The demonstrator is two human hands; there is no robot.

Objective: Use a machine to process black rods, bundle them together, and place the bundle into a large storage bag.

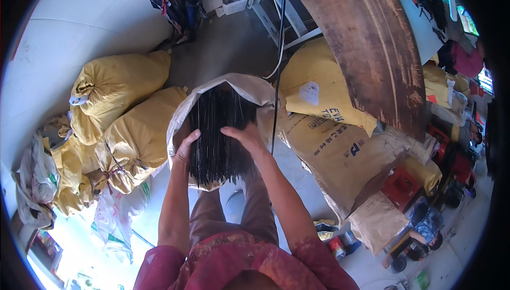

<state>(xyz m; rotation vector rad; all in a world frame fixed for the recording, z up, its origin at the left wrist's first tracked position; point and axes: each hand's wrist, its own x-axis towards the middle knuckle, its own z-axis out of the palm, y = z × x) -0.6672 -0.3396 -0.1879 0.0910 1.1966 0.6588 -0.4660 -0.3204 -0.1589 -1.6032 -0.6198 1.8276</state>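
A thick bundle of thin black strips (pixel 218 136) stands in the mouth of a pale open sack (pixel 264 94) in front of my legs. My left hand (pixel 186 145) is closed against the bundle's left side, its thumb lying along the edge. From the right, my right hand (pixel 247 137) grips the bundle, with the thumb across its front and the other fingers hidden in shadow. The strips' near ends spread toward me over the sack's near edge. Their far ends are dark inside the sack.
Full yellow sacks (pixel 125 80) lie at the left, with plastic bags (pixel 119 213) below them. A black cable (pixel 280 35) hangs just right of the open sack. Farther right are a large brown paper sack (pixel 334 154), a long wooden board (pixel 366 35) and a stepladder (pixel 279 5).
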